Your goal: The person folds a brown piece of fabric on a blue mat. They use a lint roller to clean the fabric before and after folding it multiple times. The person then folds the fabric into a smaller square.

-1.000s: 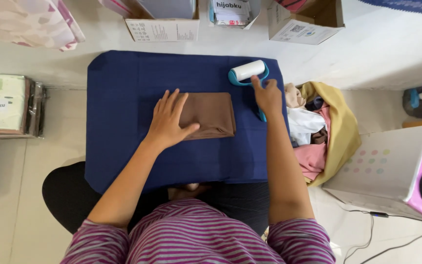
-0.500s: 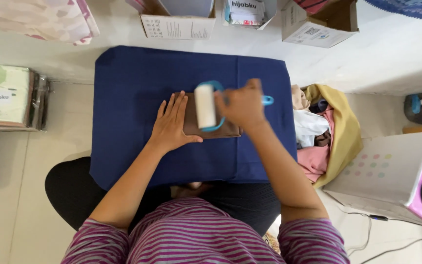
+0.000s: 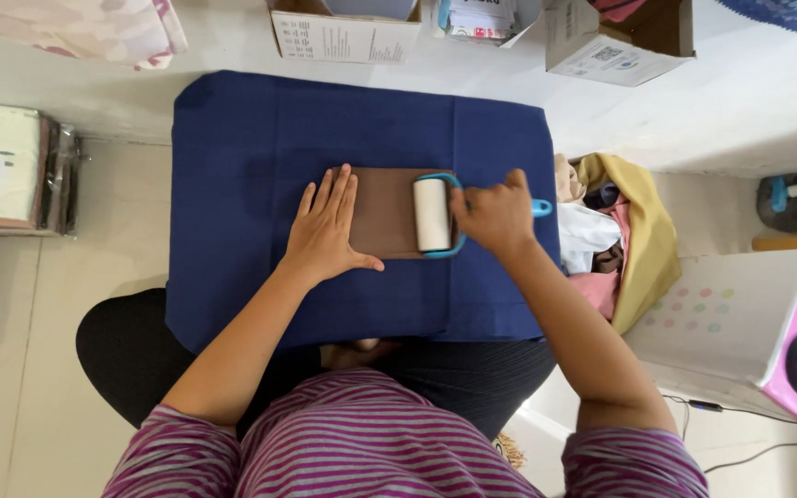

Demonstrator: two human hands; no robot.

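Observation:
A folded brown cloth [image 3: 385, 212] lies in the middle of a small table covered with a dark blue cloth [image 3: 242, 138]. My left hand [image 3: 325, 231] lies flat with spread fingers on the brown cloth's left part. My right hand [image 3: 495, 214] grips the blue handle of a lint roller [image 3: 433, 214]. The roller's white drum rests on the right part of the brown cloth.
A heap of clothes [image 3: 615, 235] in yellow, white and pink lies right of the table. A white and pink box [image 3: 749, 327] stands at the right. Cardboard boxes [image 3: 601, 41] line the far edge. Packaged cloth [image 3: 2, 166] lies on the floor at the left.
My right hand picked the lint roller up from the table's far right corner and brought it down onto the brown cloth. My left hand stayed flat on the cloth.

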